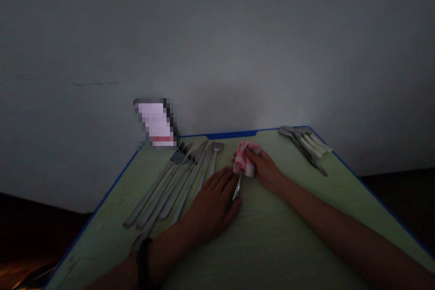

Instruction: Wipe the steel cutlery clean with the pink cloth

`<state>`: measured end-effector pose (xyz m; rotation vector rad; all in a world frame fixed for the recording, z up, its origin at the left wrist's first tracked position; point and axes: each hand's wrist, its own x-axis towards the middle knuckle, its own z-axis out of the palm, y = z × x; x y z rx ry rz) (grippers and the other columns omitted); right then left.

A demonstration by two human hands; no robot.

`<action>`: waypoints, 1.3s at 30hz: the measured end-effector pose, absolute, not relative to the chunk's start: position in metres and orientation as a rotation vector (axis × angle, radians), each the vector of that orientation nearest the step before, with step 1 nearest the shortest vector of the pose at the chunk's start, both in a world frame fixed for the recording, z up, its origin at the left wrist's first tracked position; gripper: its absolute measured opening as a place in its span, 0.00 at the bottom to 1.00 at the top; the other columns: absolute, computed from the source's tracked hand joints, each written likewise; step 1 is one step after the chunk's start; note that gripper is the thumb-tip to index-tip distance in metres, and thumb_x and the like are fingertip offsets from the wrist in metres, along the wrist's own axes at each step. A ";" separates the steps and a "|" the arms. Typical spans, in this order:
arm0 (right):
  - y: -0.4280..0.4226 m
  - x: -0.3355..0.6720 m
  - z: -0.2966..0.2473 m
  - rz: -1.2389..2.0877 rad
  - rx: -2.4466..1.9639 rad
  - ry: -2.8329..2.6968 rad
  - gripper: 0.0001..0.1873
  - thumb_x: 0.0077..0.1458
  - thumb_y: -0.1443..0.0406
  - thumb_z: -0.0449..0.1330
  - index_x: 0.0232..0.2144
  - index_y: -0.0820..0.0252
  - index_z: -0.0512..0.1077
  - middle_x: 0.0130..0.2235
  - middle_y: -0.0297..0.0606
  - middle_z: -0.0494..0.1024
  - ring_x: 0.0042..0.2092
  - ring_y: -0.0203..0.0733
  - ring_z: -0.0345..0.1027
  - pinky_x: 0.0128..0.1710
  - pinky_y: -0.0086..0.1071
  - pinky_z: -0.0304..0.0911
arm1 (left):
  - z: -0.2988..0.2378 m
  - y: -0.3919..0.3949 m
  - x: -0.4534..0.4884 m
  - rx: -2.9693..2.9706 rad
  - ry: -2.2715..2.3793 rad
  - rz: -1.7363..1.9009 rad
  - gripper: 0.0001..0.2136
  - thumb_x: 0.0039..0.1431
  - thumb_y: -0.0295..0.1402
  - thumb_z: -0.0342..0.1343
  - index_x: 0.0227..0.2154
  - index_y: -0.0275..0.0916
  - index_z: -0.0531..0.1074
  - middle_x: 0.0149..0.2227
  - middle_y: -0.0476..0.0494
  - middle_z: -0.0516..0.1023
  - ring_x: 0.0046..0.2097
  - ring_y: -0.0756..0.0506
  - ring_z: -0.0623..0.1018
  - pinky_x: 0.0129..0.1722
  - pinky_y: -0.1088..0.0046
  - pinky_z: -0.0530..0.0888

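My left hand rests palm down near the middle of the table, thumb and fingers around a shiny metal utensil. Most of that utensil is hidden, so its kind does not show. A folded pink and white cloth is pinched in my right hand, which presses it around the utensil's far end. Just left of my left hand, several long-handled metal utensils lie side by side, some with knife-like blades. One with a small flat head points away from me.
At the back right lies a group of metal utensils, several with white handles. A blurred-out phone-like device leans against the grey wall. The pale green table has a blue edge.
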<state>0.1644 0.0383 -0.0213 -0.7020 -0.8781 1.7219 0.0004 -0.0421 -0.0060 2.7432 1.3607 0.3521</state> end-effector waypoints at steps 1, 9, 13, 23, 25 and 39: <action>0.038 0.165 -0.021 1.726 -0.708 -0.877 0.14 0.47 0.58 0.63 0.33 0.61 0.71 0.31 0.37 0.78 0.32 0.40 0.73 0.36 0.36 0.67 | -0.007 -0.042 0.000 2.744 1.361 0.344 0.24 0.62 0.39 0.43 0.59 0.34 0.52 0.61 0.36 0.57 0.62 0.40 0.55 0.60 0.57 0.57; 0.036 0.163 -0.016 1.718 -0.715 -0.841 0.13 0.46 0.59 0.63 0.33 0.61 0.71 0.31 0.37 0.78 0.31 0.40 0.73 0.35 0.36 0.67 | -0.008 -0.044 0.001 2.734 1.457 0.321 0.24 0.62 0.42 0.42 0.58 0.35 0.55 0.60 0.37 0.59 0.62 0.37 0.56 0.59 0.55 0.58; 0.037 0.164 -0.016 1.714 -0.724 -0.867 0.13 0.47 0.59 0.62 0.33 0.62 0.71 0.32 0.37 0.78 0.32 0.39 0.73 0.35 0.34 0.67 | -0.005 -0.044 0.002 2.732 1.469 0.319 0.24 0.62 0.43 0.42 0.58 0.35 0.56 0.59 0.37 0.60 0.61 0.37 0.58 0.59 0.54 0.58; 0.038 0.165 -0.021 1.735 -0.710 -0.889 0.13 0.48 0.60 0.61 0.35 0.62 0.70 0.33 0.38 0.78 0.34 0.40 0.73 0.36 0.35 0.67 | -0.007 -0.042 0.000 2.745 1.415 0.365 0.25 0.62 0.41 0.43 0.58 0.35 0.54 0.59 0.36 0.60 0.60 0.37 0.57 0.59 0.54 0.58; 0.040 0.165 -0.024 1.743 -0.693 -0.899 0.12 0.48 0.62 0.61 0.36 0.61 0.69 0.34 0.39 0.78 0.34 0.40 0.73 0.37 0.36 0.68 | -0.007 -0.042 0.000 2.755 1.421 0.354 0.23 0.62 0.39 0.43 0.57 0.34 0.56 0.58 0.36 0.61 0.60 0.37 0.58 0.58 0.53 0.59; 0.038 0.170 -0.023 1.655 -0.687 -1.085 0.17 0.43 0.70 0.60 0.40 0.58 0.68 0.40 0.38 0.77 0.40 0.40 0.72 0.45 0.39 0.65 | -0.012 -0.039 -0.002 2.759 1.372 0.402 0.21 0.61 0.33 0.43 0.57 0.34 0.57 0.58 0.37 0.62 0.60 0.40 0.59 0.59 0.56 0.59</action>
